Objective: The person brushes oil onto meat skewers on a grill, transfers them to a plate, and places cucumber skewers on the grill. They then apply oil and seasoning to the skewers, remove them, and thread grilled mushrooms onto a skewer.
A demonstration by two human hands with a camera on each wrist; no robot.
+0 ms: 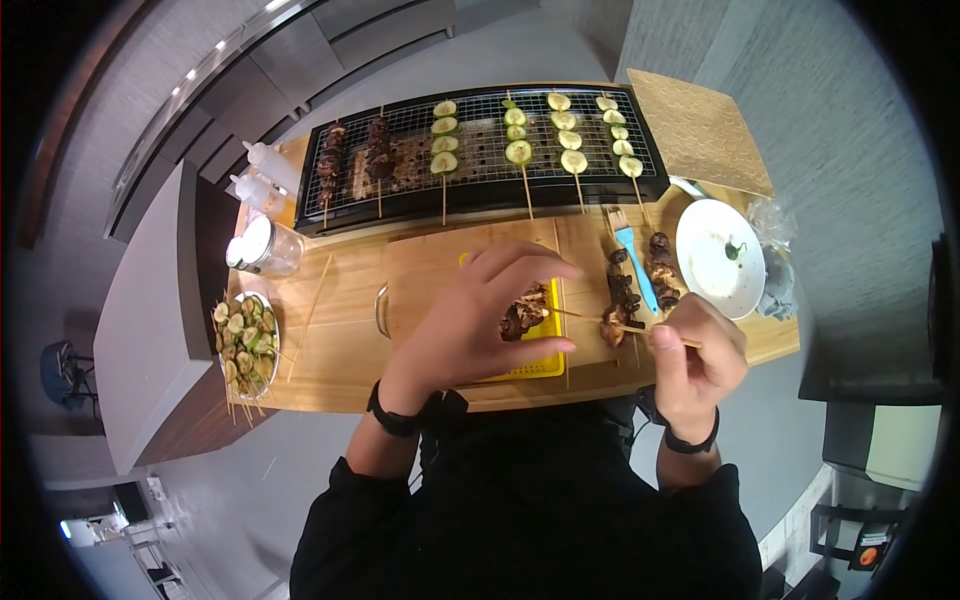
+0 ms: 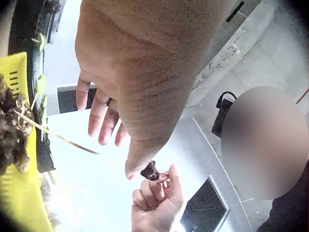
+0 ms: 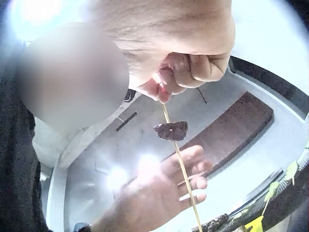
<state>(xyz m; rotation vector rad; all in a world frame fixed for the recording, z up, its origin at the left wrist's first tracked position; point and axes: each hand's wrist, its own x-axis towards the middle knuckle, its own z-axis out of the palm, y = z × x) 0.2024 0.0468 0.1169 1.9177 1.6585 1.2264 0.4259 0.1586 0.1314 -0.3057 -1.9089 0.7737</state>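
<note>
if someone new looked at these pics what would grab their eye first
Probably the long black grill across the back of the table, bearing four skewers of pale green slices and, at its left end, two dark skewers. Next, at front right, the right hand pinching a wooden skewer with one dark chunk, while the open left hand partly hides the yellow basket.

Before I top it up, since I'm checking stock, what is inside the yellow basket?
Dark brown food pieces lie in the yellow basket. In the head view, the left hand covers much of it, and the pieces hide whatever is beneath them.
</note>
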